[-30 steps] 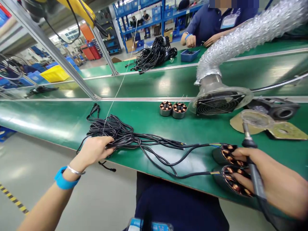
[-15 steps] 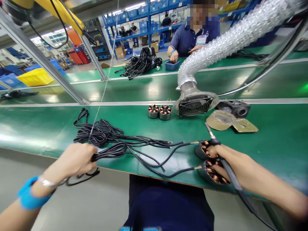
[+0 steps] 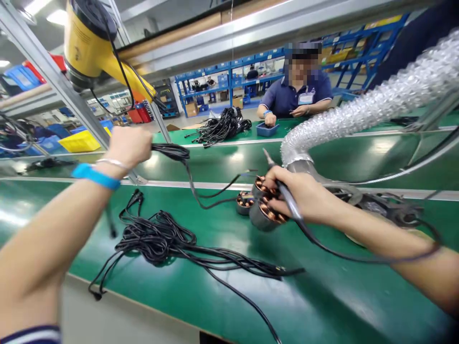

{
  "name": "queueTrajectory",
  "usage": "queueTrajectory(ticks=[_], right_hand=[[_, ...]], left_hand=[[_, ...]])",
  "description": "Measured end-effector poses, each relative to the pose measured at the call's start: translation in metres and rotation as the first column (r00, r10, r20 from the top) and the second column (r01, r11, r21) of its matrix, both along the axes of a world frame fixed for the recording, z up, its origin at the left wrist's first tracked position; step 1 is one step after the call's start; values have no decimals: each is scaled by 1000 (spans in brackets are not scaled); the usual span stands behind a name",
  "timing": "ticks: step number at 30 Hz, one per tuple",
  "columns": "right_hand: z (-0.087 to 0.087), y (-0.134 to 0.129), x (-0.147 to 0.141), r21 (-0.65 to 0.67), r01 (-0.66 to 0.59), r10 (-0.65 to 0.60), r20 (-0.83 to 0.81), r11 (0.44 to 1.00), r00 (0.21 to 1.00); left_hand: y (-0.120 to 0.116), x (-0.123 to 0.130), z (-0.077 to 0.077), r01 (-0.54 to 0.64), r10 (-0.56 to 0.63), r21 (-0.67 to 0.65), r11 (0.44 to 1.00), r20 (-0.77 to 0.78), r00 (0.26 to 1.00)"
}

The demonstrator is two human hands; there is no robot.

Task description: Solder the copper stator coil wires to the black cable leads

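My left hand [image 3: 131, 147] is closed round a bundle of black cables [image 3: 172, 151], raised above the green bench. From the bundle, cables run right to the copper-wound stators. My right hand [image 3: 294, 191] grips two stators [image 3: 263, 217] off the bench, fingers in their openings, and also holds a soldering iron [image 3: 287, 196] with its tip pointing up and left. Another stator [image 3: 244, 204] shows just behind them, on the bench. Below my left hand a pile of black cables [image 3: 154, 241] lies on the bench, its ends reaching right.
A silver flexible duct [image 3: 358, 105] comes down at the right, behind my right hand. A yellow robot-like arm [image 3: 89, 48] hangs upper left. Across the line, a person [image 3: 301, 95] reaches into a blue tray [image 3: 267, 130] beside a cable heap [image 3: 225, 126].
Both hands have risen and moved away from the bench's front edge, carrying the cable bundle and the two stators. My right hand has also shifted left. The view has tilted up.
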State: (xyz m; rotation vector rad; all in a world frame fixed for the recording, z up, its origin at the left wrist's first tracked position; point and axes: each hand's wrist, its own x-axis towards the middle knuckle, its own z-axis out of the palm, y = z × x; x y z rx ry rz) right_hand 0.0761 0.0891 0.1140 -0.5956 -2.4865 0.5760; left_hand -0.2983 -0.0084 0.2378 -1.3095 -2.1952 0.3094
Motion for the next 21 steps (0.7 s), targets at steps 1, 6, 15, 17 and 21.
queueTrajectory(ticks=[1,6,15,17,21], right_hand=[[4,16,-20,19,22,-22,3,1000,1000],[0,106,-108,141,216,-234,129,966,964],[-67,224,-163,144,514,-525,400,846,752],[-76,234,-159,141,566,-565,432,812,703],[-73,239,-150,155,615,-607,465,773,644]], left_hand=[[29,0,-9,20,-20,23,1000,-3,1000],[130,-8,-75,77,-89,127,989,86,992],[96,-75,-171,23,-26,15,1000,233,972],[63,-90,-173,-20,18,5,1000,246,969],[11,-104,-172,-103,100,-7,995,334,937]])
